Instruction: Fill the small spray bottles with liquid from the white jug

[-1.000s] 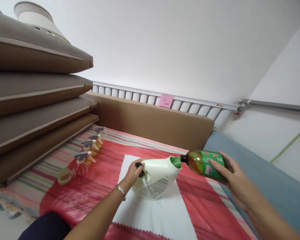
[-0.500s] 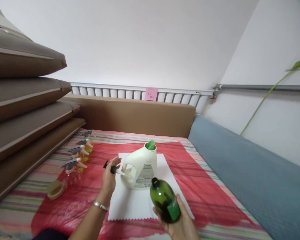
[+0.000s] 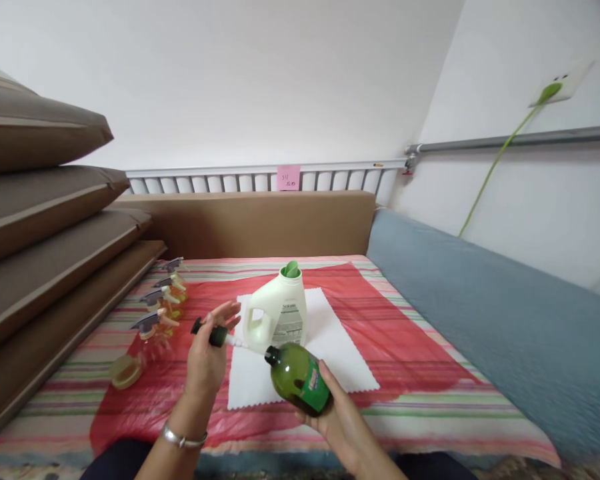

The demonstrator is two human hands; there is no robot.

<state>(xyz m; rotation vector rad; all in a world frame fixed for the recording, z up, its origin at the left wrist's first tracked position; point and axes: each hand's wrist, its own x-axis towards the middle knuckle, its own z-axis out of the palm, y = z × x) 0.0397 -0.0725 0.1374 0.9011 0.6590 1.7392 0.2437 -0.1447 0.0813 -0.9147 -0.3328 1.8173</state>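
My left hand [image 3: 207, 347] grips a black pump head [image 3: 215, 335], its pale dip tube pointing right toward the bottle's mouth. The tube's end appears to be at or inside the neck; I cannot tell how far in. In my right hand [image 3: 337, 420] lies a green pump bottle [image 3: 300, 380] with a green label, tilted so its black neck points left and up. Just behind both hands stands a large pale-green detergent jug [image 3: 277, 307] with a handle and an open top showing a green spout. The jug rests on a white scalloped cloth [image 3: 347, 357].
Several spray bottles [image 3: 153, 337] line the left side, with a round yellowish lid or dish [image 3: 125, 371] in front. Stacked brown cushions [image 3: 55, 233] rise at the left. A brown panel [image 3: 260, 227] closes the back, and a blue padded edge [image 3: 480, 300] runs along the right.
The bottle has moved left and turned its neck toward the pump. The dip tube and bottle mouth have come together. The camera view has shifted somewhat.
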